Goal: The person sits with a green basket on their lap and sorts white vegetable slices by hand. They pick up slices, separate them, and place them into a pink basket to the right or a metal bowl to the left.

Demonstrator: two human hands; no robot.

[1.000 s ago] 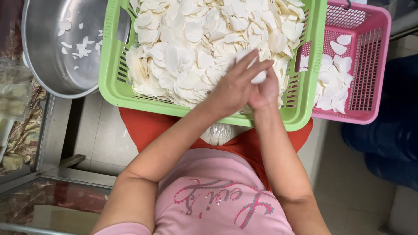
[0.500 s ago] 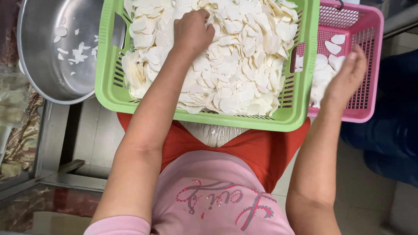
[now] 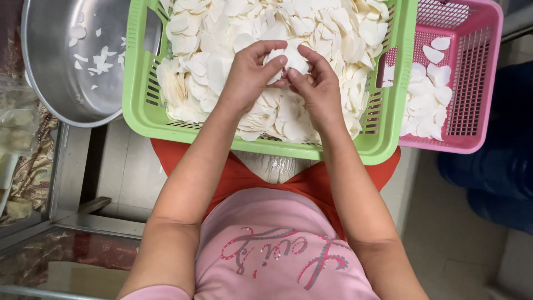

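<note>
Both hands are meeting again mid-basket: left hand [image 3: 250,75] and right hand [image 3: 316,83] are pinching one white slice [image 3: 288,58], well inside the green basket [image 3: 139,111] rims.

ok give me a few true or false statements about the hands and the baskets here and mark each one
1. Both hands, left hand and right hand, meet on one white slice above the green plastic basket. True.
2. The green plastic basket is nearly empty. False: it is heaped with thin white slices.
3. The pink plastic basket sits to the right of the green one. True.
4. The pink plastic basket holds more slices than the green one. False: it holds far fewer.
5. The round metal bowl holds only a few white bits. True.
</note>
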